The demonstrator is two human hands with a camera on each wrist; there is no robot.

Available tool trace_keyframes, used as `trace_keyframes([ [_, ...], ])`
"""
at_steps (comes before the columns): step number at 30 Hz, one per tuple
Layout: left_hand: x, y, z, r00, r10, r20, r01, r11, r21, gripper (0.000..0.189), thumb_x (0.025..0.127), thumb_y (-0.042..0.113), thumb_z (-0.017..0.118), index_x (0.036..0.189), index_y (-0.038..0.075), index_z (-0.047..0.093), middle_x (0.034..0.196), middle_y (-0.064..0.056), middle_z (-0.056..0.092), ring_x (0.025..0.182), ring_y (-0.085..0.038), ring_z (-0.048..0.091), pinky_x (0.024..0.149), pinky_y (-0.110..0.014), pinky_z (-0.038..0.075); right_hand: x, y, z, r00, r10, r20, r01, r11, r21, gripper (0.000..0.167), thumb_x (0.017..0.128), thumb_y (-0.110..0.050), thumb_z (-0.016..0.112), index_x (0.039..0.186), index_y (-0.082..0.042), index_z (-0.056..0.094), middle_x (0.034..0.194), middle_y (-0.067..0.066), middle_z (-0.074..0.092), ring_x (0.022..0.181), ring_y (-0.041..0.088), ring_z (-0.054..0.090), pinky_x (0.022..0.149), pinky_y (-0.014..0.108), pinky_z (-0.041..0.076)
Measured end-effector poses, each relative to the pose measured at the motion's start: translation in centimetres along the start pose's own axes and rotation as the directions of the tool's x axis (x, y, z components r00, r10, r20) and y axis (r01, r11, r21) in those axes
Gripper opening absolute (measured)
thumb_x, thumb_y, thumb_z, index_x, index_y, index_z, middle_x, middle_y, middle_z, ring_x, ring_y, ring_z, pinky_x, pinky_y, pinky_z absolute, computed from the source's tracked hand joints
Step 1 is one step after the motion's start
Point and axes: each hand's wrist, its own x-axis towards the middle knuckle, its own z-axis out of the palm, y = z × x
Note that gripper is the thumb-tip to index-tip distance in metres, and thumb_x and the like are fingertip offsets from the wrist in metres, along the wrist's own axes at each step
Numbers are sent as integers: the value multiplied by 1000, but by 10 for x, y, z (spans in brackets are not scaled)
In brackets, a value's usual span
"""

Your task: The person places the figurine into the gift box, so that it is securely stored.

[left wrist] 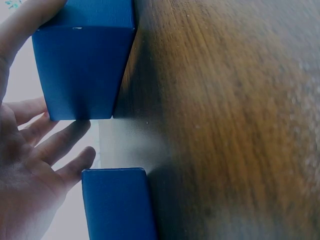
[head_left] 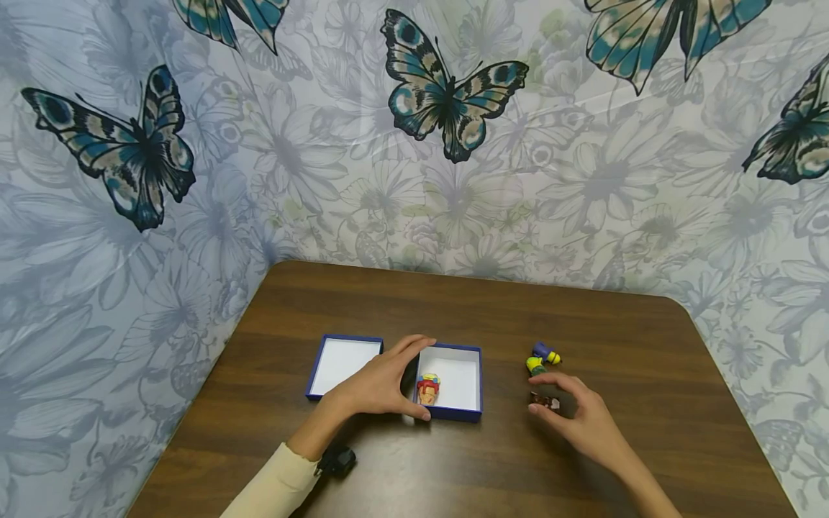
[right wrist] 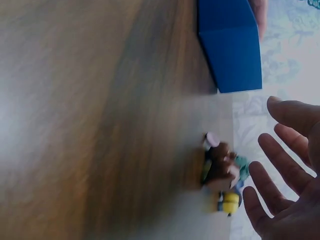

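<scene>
My left hand (head_left: pixel 372 385) spans the near-left part of a blue box (head_left: pixel 463 374) with a white inside, thumb at its front wall and fingers at its back edge. Inside that box, a small figurine (head_left: pixel 428 390) in red, tan and blue lies by the left wall. My right hand (head_left: pixel 583 417) hovers around a brown figurine (head_left: pixel 544 401), thumb and fingers spread on either side. In the right wrist view its fingers look apart from the brown figurine (right wrist: pixel 220 165). Just beyond are a yellow-and-green figurine (head_left: pixel 535 365) and a purple-and-yellow one (head_left: pixel 547 352).
A second shallow blue tray (head_left: pixel 346 363), white inside, lies left of the box, partly behind my left hand. All stand on a brown wooden table (head_left: pixel 453 302). Behind it hangs a butterfly-patterned cloth (head_left: pixel 492 201). A dark strapped device (head_left: pixel 338 460) sits at my left wrist.
</scene>
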Motion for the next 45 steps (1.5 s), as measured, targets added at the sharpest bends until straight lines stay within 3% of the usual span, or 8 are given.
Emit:
trace_keyframes([
  [5, 0, 0, 0, 1000, -5, -1, 5, 1000, 8, 125, 69, 68, 95, 169, 44, 24, 173, 10, 32, 152, -26, 50, 114, -69, 45, -6, 12, -3, 1000, 31, 5, -31, 999, -31, 46, 88, -27, 91, 129, -32, 72, 125, -10, 77, 122, -1, 63, 102, 16, 47],
  [14, 1, -1, 1, 1000, 8, -1, -8, 1000, -8, 124, 70, 64, 96, 169, 41, 26, 173, 6, 32, 152, -28, 50, 113, -69, 46, -10, 27, 0, 996, 38, 79, -37, 999, -6, 43, 91, -18, 88, 131, -18, 70, 120, -2, 79, 103, 5, 70, 84, 27, 60],
  [19, 1, -1, 1, 1000, -6, 5, 6, 1000, 2, 124, 69, 65, 96, 168, 44, 25, 173, 8, 31, 153, -27, 49, 114, -71, 45, -8, 29, 0, 996, 44, 83, -44, 999, 0, 42, 92, -13, 86, 130, -18, 71, 122, 1, 79, 104, 6, 71, 84, 27, 61],
  [29, 0, 0, 1, 1000, -12, 2, 12, 1000, 4, 124, 69, 65, 96, 168, 45, 24, 174, 8, 31, 153, -28, 49, 114, -73, 43, -8, 25, -3, 979, 169, 112, -169, 986, -11, 31, 94, -19, 85, 123, -21, 74, 111, -6, 76, 97, -2, 65, 84, 24, 58],
  [40, 0, -1, 1, 1000, 3, -2, -3, 1000, 10, 124, 69, 68, 95, 168, 44, 25, 173, 4, 32, 152, -31, 50, 113, -72, 46, -5, 24, -2, 979, 179, 99, -179, 984, -7, 28, 95, -17, 84, 120, -21, 74, 108, -6, 77, 93, -1, 66, 82, 24, 57],
  [45, 1, -1, 1, 1000, 6, -1, -6, 1000, 13, 124, 69, 67, 95, 169, 42, 26, 173, 4, 33, 152, -31, 51, 112, -71, 46, -5, 22, -3, 984, 163, 75, -166, 986, 27, 27, 95, -9, 82, 117, -21, 73, 110, -5, 78, 96, 5, 70, 84, 26, 60],
])
